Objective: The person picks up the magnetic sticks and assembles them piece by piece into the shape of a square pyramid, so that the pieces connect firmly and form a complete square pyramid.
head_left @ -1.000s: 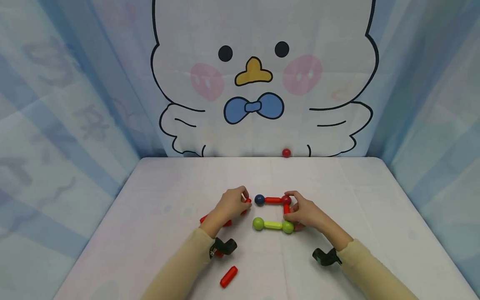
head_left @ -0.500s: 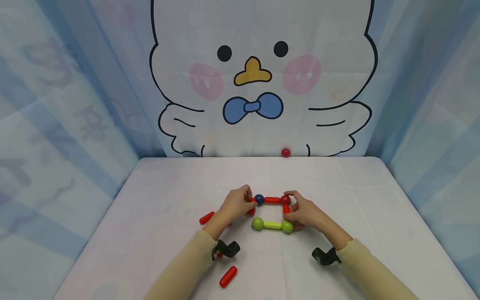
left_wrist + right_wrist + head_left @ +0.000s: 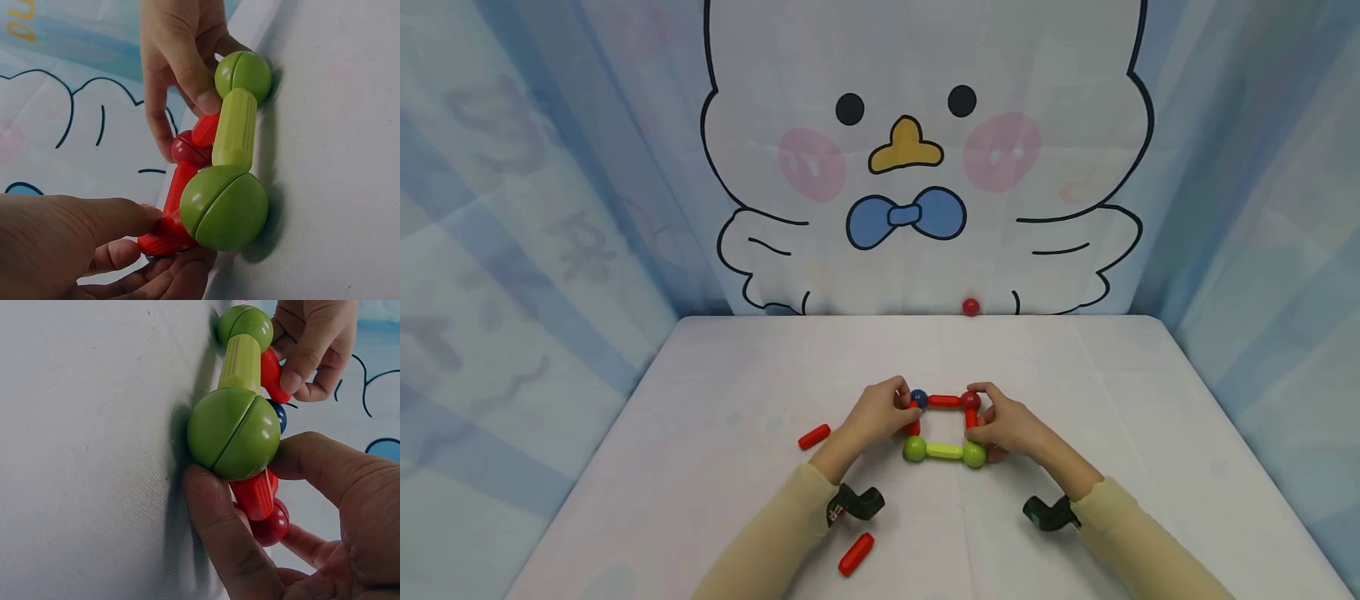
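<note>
A four-sided frame of balls and short rods lies on the table. Its near side is a light green rod between two green balls. Along the far side a red rod joins a blue ball to a dark red ball. My left hand pinches a red rod on the left side, between the blue ball and the near-left green ball. My right hand holds the right side, fingers around the red rod and its end balls.
Loose red rods lie at left, one beyond the left forearm and one nearer me. Another red piece is mostly hidden under the left wrist camera. A red ball sits at the table's back edge, against the printed curtain.
My left hand has moved right with the red rod, bringing it into the gap between the blue ball and the near-left green ball. My right hand has stayed in place.
</note>
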{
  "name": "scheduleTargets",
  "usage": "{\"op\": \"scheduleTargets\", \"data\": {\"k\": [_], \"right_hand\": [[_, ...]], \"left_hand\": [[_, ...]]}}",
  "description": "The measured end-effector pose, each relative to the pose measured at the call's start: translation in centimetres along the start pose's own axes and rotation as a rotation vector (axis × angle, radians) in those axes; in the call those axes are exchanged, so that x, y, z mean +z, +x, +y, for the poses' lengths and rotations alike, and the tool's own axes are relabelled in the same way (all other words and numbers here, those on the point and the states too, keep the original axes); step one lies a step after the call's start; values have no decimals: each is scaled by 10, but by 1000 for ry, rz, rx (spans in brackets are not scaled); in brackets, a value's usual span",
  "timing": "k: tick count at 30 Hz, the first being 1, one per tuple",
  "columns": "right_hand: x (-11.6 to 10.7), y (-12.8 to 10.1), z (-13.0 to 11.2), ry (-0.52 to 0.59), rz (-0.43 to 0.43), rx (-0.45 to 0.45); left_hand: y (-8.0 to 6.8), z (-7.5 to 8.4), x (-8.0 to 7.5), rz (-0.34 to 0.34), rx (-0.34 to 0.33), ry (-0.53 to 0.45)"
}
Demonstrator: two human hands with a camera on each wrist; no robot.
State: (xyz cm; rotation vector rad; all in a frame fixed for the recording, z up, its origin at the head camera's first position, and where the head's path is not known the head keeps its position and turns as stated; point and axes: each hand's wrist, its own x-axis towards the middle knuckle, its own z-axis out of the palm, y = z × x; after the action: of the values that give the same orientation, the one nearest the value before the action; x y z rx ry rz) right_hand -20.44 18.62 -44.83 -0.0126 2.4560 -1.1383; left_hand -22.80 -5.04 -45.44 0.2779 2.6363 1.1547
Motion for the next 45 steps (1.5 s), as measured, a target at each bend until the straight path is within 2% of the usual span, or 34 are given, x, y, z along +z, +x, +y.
{"op": "scheduleTargets", "data": {"k": [9, 22, 26, 29, 33, 36, 41, 45], "right_hand": [[1, 0, 0, 9, -6, -13], [0, 0, -1, 5, -11, 6], [0, 1, 0, 5, -11, 3], [1, 1, 0, 8, -12, -1], [1, 2, 0, 8, -12, 3], [0, 1, 1, 8, -11, 10], [0, 1, 1, 7, -11, 17], [1, 1, 0, 6, -14, 24]], "left_hand": [[1, -2, 6, -36, -30, 8], [-4, -2, 3, -50, -22, -25], [-7, -4, -3, -76, -23, -4], [-12, -5, -14, -81, -14, 44], [-23, -4, -31, -80, -14, 122], [-35, -3, -38, -98, -37, 161], [-64, 2, -38, -149, -50, 256], [-90, 4, -35, -235, -79, 341]]}}
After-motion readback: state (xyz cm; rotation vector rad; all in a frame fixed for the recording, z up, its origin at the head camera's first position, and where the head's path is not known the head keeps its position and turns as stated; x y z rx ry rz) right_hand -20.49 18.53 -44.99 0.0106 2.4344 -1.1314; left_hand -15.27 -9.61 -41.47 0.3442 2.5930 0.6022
